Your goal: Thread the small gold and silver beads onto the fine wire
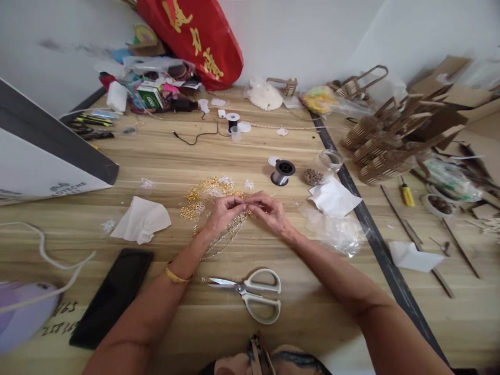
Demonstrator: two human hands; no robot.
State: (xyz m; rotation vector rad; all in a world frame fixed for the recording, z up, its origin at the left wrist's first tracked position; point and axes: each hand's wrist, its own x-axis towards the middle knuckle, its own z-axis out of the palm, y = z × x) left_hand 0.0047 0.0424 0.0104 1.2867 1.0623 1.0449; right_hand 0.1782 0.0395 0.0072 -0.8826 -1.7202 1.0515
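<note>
My left hand (pixel 225 212) and my right hand (pixel 269 210) meet at the fingertips over a pile of gold and silver jewelry findings (pixel 195 200). Both are closed in a pinch, and whatever lies between the fingers is too small to name. A beaded chain (pixel 221 249) trails across the wood just below the hands. Closer to my body lie scissors (pixel 246 289) with pale handles, their blades pointing left. A spool of fine wire (pixel 282 173) stands beyond my right hand.
On the left are a white tissue (pixel 141 220) and a black phone (pixel 111 299). To the right lie another tissue (pixel 335 197), clear plastic bags (pixel 339 232) and small woven baskets (pixel 385 140). A large box (pixel 50 151) juts in at left.
</note>
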